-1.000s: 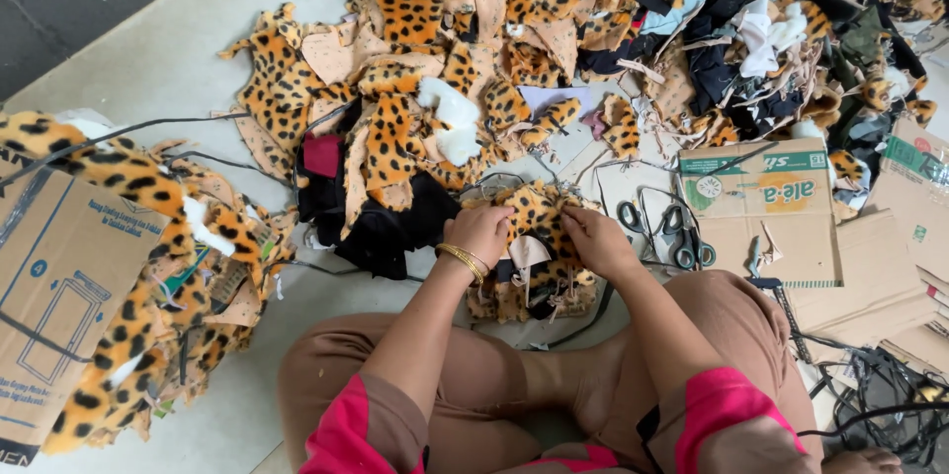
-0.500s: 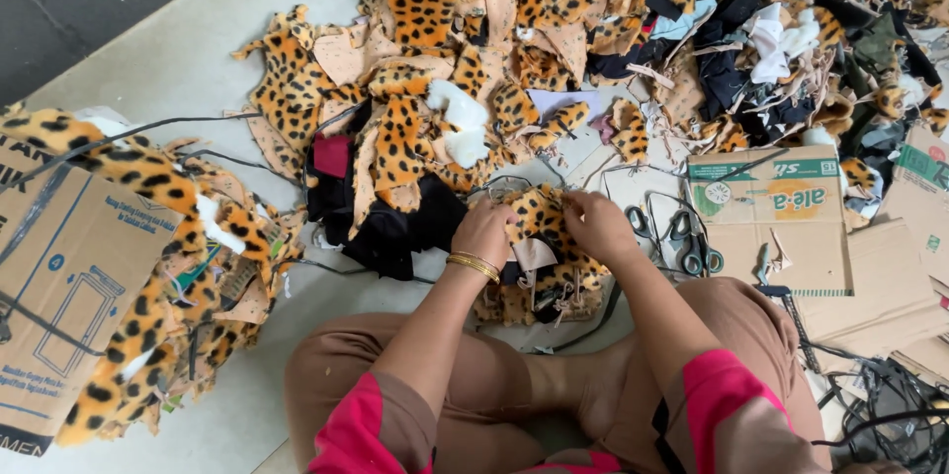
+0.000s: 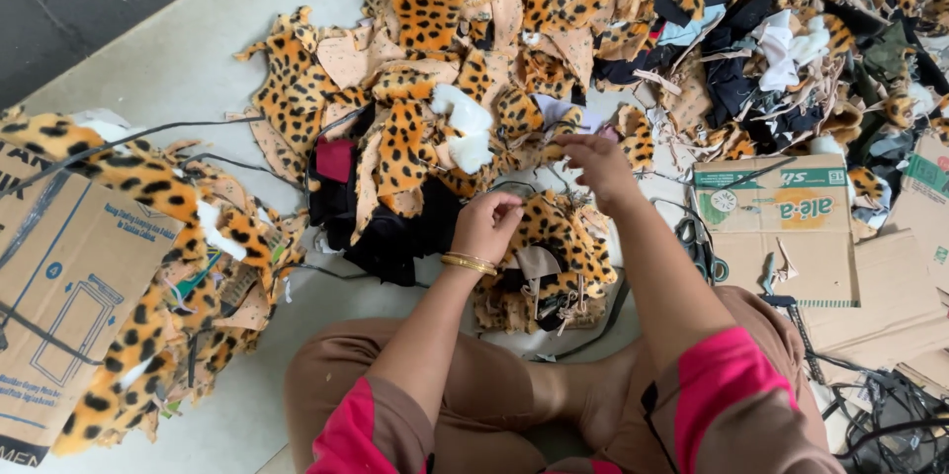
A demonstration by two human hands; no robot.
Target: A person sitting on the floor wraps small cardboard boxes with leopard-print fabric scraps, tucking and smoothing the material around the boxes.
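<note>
I sit cross-legged on a pale floor with a small heap of leopard-print plush pieces (image 3: 554,257) in front of my knees. My left hand (image 3: 484,224), with gold bangles on the wrist, is closed on the left edge of this heap. My right hand (image 3: 593,163) is raised beyond the heap, fingers pinched on a small leopard-print scrap (image 3: 550,151). A big pile of leopard-print fabric (image 3: 465,49) with black and white scraps spreads out ahead of me.
A flattened cardboard box (image 3: 59,286) with more leopard pieces (image 3: 188,266) lies at my left. Another cardboard box (image 3: 781,212) and flat cardboard lie at my right, with black scissors (image 3: 697,242) and black cords (image 3: 890,415) nearby. Dark mixed scraps (image 3: 791,49) fill the far right.
My right hand has lifted off the small heap and moved forward with a small scrap pinched in its fingers. My left hand stays on the heap.
</note>
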